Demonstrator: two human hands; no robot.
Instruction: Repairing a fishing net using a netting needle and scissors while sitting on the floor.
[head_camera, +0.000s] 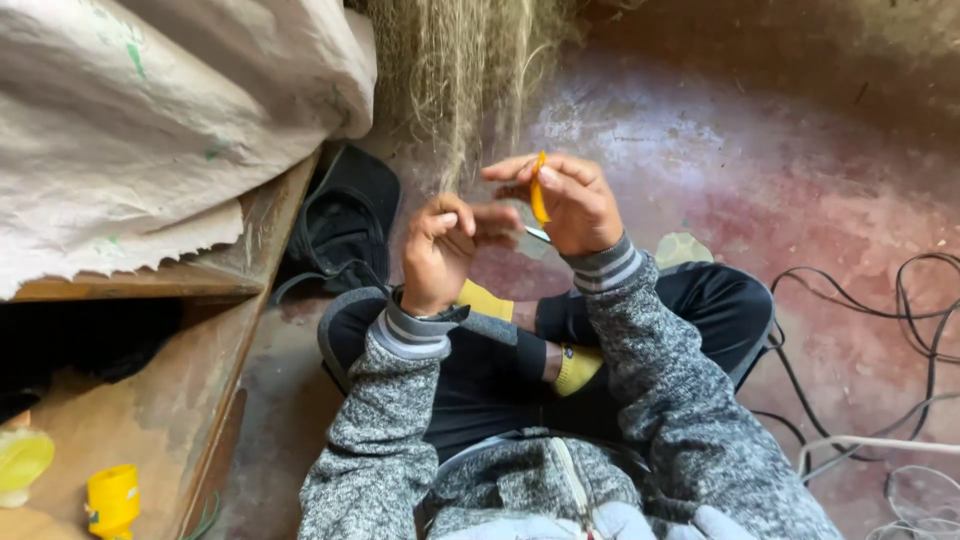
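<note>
My right hand (570, 205) pinches a small flat orange tool (539, 195), held upright between thumb and fingers. My left hand (442, 250) is curled shut just to its left, fingertips touching the right hand; it seems to grip thin pale fibres, too fine to see clearly. A hank of straw-coloured fibres (455, 70) hangs down from above to just over both hands. I sit cross-legged in dark trousers and a grey speckled jacket.
A wooden shelf unit (215, 275) stands at left, topped by a white woven sack (150, 120). A yellow container (112, 500) sits on the lower shelf. A black bag (345, 220) lies on the reddish floor (760, 170). Dark cables (900, 320) trail at right.
</note>
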